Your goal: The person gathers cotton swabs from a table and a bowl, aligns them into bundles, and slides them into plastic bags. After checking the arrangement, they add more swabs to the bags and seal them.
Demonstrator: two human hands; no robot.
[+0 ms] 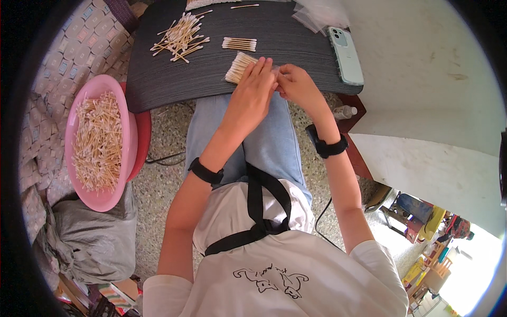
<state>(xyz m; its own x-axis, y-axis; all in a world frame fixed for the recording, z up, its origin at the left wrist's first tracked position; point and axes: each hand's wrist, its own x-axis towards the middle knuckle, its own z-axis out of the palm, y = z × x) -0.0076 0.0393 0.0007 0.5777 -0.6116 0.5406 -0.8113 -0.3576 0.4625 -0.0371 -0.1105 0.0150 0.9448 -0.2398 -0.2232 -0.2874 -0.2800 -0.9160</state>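
My left hand (254, 87) rests over a bundle of wooden cotton swabs (237, 67) at the near edge of a dark ribbed mat (296, 37), gripping it together with a thin clear plastic bag. My right hand (298, 83) pinches the bag's open end right beside the left fingers; the bag itself is barely visible between the hands. Farther back on the mat lie a small neat row of swabs (239, 44) and a loose heap of swabs (180, 38).
A pink basin (122, 113) full of swabs sits at my left, on a red stool. A pale green phone (346, 54) lies on the mat's right edge, with clear bags (321, 14) behind it. A grey sack (92, 238) is on the floor at lower left.
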